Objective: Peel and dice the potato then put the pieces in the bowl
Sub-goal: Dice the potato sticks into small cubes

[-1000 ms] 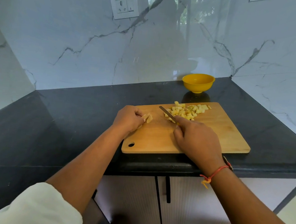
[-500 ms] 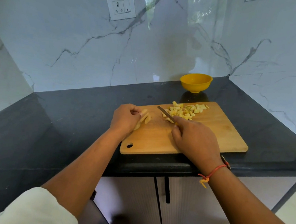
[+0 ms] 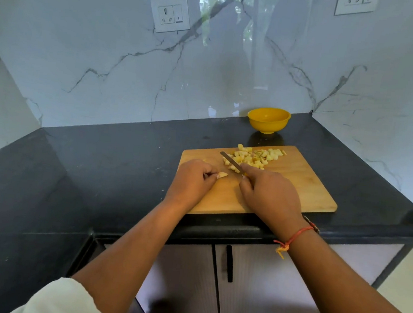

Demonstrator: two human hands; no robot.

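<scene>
Your left hand [image 3: 193,180] pinches a potato piece [image 3: 222,175] nr the board [image 3: 298,188]'s left edge; right hand [image 3: 269,195] grips the knife [image 3: 230,161], blade against the diced pile [image 3: 255,157]. Bowl [image 3: 268,120] sits at worktop [image 3: 125,153]'s back edge.

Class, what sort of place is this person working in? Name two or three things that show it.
Most likely a home kitchen: a dark stone countertop with cabinet doors below, a wooden cutting board holding diced potato, and a wall socket on the marble-look wall.
</scene>
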